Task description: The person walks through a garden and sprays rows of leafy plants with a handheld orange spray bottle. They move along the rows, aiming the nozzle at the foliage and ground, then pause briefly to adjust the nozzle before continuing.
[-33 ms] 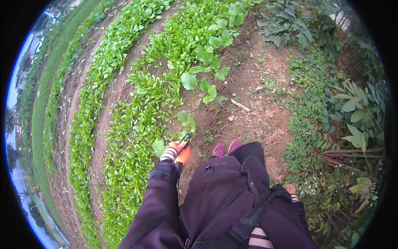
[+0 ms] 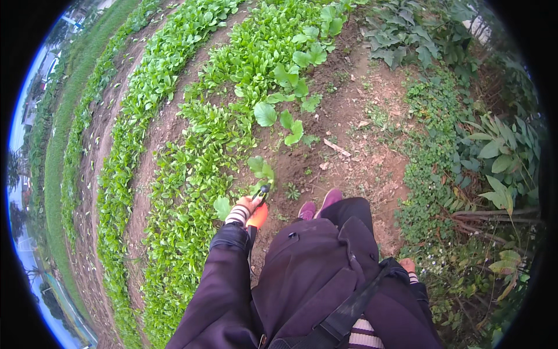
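Observation:
My left hand (image 2: pixel 246 205), in a dark sleeve with a striped cuff, is closed around a black-handled tool (image 2: pixel 264 189) with a rounded black end. A bright orange part (image 2: pixel 258 216) shows just beside the hand. What kind of tool it is I cannot make out. Broad green leaves (image 2: pixel 261 167) stand just beyond it. At my right side, my right hand (image 2: pixel 408 266) hangs low by the coat, partly covered. Its fingers are too small and hidden to read.
Rows of leafy green plants (image 2: pixel 186 174) run along my left. My pink shoes (image 2: pixel 330 202) stand on bare brown soil (image 2: pixel 372 192), where a pale stick (image 2: pixel 337 147) lies. Dense weeds and shrubs (image 2: pixel 430 157) border the right. A dark strap (image 2: pixel 343 317) crosses my coat.
My right shoe has shifted slightly forward. Both hands and the tool stay almost where they were.

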`<act>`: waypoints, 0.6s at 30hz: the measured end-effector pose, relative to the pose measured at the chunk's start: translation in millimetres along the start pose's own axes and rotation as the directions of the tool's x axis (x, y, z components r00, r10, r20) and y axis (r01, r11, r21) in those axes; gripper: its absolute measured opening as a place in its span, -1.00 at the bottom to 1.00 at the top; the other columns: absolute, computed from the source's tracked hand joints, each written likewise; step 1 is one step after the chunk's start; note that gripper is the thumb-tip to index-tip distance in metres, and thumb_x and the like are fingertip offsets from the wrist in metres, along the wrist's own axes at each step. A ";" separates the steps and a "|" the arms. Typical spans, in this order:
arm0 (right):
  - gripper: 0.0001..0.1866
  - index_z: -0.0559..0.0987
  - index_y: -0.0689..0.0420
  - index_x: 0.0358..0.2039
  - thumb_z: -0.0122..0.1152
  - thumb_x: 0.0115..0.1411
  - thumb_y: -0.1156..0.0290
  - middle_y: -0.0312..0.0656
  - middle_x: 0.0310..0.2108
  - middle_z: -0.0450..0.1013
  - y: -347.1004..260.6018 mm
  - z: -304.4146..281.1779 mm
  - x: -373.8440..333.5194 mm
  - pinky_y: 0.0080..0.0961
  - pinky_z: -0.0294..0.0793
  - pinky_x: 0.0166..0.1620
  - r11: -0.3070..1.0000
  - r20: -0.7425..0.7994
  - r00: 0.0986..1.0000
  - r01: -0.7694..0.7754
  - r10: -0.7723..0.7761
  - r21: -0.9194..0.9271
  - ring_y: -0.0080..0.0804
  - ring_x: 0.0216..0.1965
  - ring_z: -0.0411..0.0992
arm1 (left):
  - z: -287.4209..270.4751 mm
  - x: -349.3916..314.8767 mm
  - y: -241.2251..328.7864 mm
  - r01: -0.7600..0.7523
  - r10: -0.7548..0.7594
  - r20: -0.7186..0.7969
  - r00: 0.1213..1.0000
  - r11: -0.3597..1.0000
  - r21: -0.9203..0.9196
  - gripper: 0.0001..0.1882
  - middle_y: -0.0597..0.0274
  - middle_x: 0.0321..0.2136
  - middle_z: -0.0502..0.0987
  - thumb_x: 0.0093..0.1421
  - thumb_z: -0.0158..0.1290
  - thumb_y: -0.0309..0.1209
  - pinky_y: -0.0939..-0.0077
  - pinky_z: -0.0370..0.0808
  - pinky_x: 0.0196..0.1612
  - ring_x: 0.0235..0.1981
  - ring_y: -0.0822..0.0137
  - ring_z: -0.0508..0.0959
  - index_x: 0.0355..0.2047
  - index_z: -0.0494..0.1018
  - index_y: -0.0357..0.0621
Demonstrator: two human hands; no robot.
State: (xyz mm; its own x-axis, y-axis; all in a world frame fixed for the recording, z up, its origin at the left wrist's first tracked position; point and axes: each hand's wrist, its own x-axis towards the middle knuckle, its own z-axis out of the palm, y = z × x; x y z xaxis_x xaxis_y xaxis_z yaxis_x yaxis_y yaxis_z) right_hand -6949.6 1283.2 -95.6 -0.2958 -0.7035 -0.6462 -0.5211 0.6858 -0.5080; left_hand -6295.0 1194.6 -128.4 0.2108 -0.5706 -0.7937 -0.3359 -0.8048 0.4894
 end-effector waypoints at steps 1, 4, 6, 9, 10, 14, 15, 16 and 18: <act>-0.84 0.38 0.22 -0.59 -0.10 0.08 0.45 -0.16 -0.72 0.36 2.2 -2.9 5.7 -0.50 0.32 -0.59 0.999 -0.012 1.000 0.010 -0.010 -0.036 -0.44 -0.71 0.31 | -0.1 4.0 10.2 0.031 -0.030 0.033 0.999 0.999 -0.042 -0.60 0.29 -0.79 0.37 0.06 -0.01 -0.09 0.51 0.24 -0.72 -0.82 0.43 0.31 -0.46 0.46 -0.25; -0.84 0.41 0.23 -0.60 -0.05 0.04 0.45 -0.14 -0.68 0.39 10.8 -10.9 26.2 -0.47 0.36 -0.51 0.981 -0.063 0.995 0.062 -0.075 -0.181 -0.41 -0.64 0.36 | -1.9 15.7 38.7 -0.055 0.058 0.063 0.996 0.998 -0.040 -0.59 0.28 -0.79 0.37 0.06 0.01 -0.07 0.52 0.26 -0.71 -0.81 0.44 0.33 -0.44 0.47 -0.23; -0.84 0.44 0.24 -0.61 -0.02 0.02 0.45 -0.14 -0.65 0.40 11.3 -14.9 42.2 -0.45 0.38 -0.45 0.969 -0.115 0.993 0.004 -0.033 -0.246 -0.39 -0.59 0.38 | 2.3 25.5 54.1 -0.158 0.162 0.041 0.986 0.985 -0.069 -0.62 0.28 -0.80 0.37 0.06 0.01 -0.09 0.56 0.25 -0.72 -0.81 0.46 0.33 -0.45 0.47 -0.22; -0.84 0.43 0.23 -0.60 -0.04 0.03 0.45 -0.14 -0.67 0.39 -10.8 -22.2 70.8 -0.46 0.36 -0.49 0.975 -0.040 0.996 0.067 -0.077 -0.211 -0.40 -0.62 0.36 | 3.4 42.3 73.3 -0.066 0.071 0.027 0.997 0.989 -0.133 -0.62 0.30 -0.81 0.36 0.07 0.01 -0.09 0.55 0.23 -0.74 -0.83 0.46 0.31 -0.45 0.45 -0.22; -0.84 0.42 0.23 -0.60 -0.04 0.04 0.45 -0.15 -0.67 0.39 -22.8 -23.4 79.6 -0.46 0.36 -0.50 0.979 -0.023 0.998 0.059 -0.065 -0.193 -0.40 -0.63 0.36 | 1.4 47.7 78.6 0.006 -0.005 0.008 1.000 0.987 -0.161 -0.60 0.29 -0.81 0.36 0.06 0.01 -0.08 0.53 0.21 -0.77 -0.85 0.46 0.29 -0.50 0.44 -0.23; -0.85 0.41 0.22 -0.59 -0.07 0.05 0.45 -0.16 -0.69 0.37 -75.9 -31.6 112.6 -0.47 0.33 -0.55 0.988 0.038 0.999 0.020 -0.015 -0.155 -0.42 -0.67 0.33 | -9.7 62.4 92.6 0.063 -0.086 -0.058 0.995 0.947 -0.315 -0.54 0.23 -0.82 0.35 0.07 -0.01 -0.04 0.52 0.20 -0.80 -0.88 0.40 0.30 -0.66 0.37 -0.25; -0.85 0.41 0.22 -0.58 -0.07 0.06 0.45 -0.16 -0.70 0.37 -86.2 -35.0 117.8 -0.48 0.32 -0.56 0.989 0.050 0.999 0.007 0.001 -0.151 -0.42 -0.68 0.33 | -11.4 66.4 96.6 0.112 -0.147 -0.089 0.985 0.944 -0.312 -0.53 0.23 -0.83 0.36 0.08 -0.03 -0.05 0.51 0.20 -0.80 -0.88 0.40 0.30 -0.68 0.36 -0.25; -0.85 0.40 0.21 -0.58 -0.08 0.06 0.45 -0.16 -0.70 0.37 -94.9 -35.9 122.7 -0.48 0.32 -0.57 0.989 0.060 0.998 -0.001 0.010 -0.150 -0.43 -0.69 0.32 | -13.6 70.0 100.4 0.125 -0.167 -0.114 0.979 0.943 -0.307 -0.53 0.23 -0.83 0.35 0.08 -0.04 -0.05 0.51 0.20 -0.80 -0.88 0.41 0.30 -0.67 0.36 -0.24; -0.85 0.40 0.21 -0.57 -0.09 0.07 0.45 -0.16 -0.71 0.36 -108.5 -41.3 133.3 -0.49 0.30 -0.60 0.988 0.069 0.997 -0.011 0.022 -0.153 -0.44 -0.71 0.31 | -18.9 76.7 106.5 0.143 -0.206 -0.162 0.965 0.931 -0.335 -0.53 0.24 -0.84 0.35 0.09 -0.06 -0.04 0.51 0.20 -0.81 -0.88 0.41 0.29 -0.68 0.35 -0.22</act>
State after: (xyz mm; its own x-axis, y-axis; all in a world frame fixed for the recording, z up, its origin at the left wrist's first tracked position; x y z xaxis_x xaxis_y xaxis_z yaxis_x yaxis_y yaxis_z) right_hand -6965.6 1107.3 -103.1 -0.2508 -0.6738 -0.6951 -0.6344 0.6567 -0.4078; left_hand -6297.3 1062.0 -130.4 0.4212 -0.4115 -0.8083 0.0247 -0.8856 0.4637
